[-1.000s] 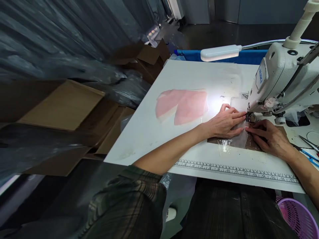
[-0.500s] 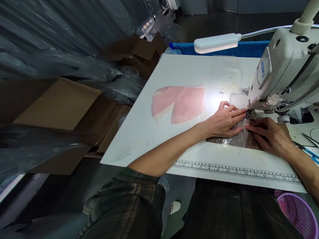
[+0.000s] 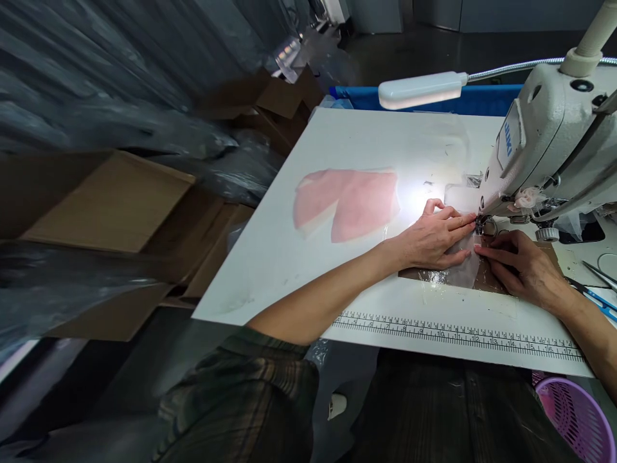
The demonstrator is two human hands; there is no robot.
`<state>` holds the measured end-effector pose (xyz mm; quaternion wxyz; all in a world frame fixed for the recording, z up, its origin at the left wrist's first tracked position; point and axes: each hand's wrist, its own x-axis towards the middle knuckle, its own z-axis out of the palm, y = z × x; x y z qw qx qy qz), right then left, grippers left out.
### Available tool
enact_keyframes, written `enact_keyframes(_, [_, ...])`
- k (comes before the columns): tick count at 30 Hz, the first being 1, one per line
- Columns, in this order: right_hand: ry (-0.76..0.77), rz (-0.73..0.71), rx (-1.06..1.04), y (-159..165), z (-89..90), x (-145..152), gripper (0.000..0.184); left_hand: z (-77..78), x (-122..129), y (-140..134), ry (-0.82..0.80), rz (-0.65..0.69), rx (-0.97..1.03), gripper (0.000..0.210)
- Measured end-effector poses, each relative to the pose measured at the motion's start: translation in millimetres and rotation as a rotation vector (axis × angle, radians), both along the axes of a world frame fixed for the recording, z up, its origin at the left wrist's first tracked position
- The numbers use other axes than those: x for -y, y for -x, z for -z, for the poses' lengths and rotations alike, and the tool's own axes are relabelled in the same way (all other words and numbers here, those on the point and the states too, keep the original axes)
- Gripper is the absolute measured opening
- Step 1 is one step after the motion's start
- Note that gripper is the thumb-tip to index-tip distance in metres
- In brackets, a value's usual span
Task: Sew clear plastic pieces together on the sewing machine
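Observation:
My left hand lies flat with its fingers stretched out on a thin, whitish see-through fabric piece. Its fingertips reach close to the presser foot of a white sewing machine. Right of the foot, my right hand is closed, thumb and forefinger pinching the fabric's right edge. Beneath both hands a brown, shiny sheet covers part of the table. Pink fabric pieces lie flat to the left of my left hand. The needle point is hidden.
A ruler strip runs along the front edge of the white table. Blue-handled scissors lie at the right. A white lamp hangs over the back. Cardboard boxes stand left; a purple basket is below right.
Both hands and the fabric keep almost the same place at the presser foot. The whole view has shifted very slightly.

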<state>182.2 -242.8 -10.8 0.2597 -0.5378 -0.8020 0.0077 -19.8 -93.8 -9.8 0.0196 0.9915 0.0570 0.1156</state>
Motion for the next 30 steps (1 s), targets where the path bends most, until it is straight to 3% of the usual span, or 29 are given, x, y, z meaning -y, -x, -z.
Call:
enact_keyframes(6, [0.026,0.012,-0.002,0.3,-1.6,0.4,0.031,1.3,5.1,-0.4,-0.083,-0.024,0.109,0.049])
enact_keyframes(11, [0.0,-0.001,0.0,1.5,-2.3,0.3,0.03,5.3,2.7,-2.6,-0.069,0.12,0.149,0.031])
enact_keyframes(17, [0.053,0.046,0.027,1.5,-2.7,1.9,0.032,8.1,-0.8,0.3,-0.102,0.173,0.219,0.032])
enact_keyframes(30, [0.047,0.07,0.023,2.9,2.6,3.9,0.033,1.6,1.8,-0.1,-0.085,0.046,0.08,0.037])
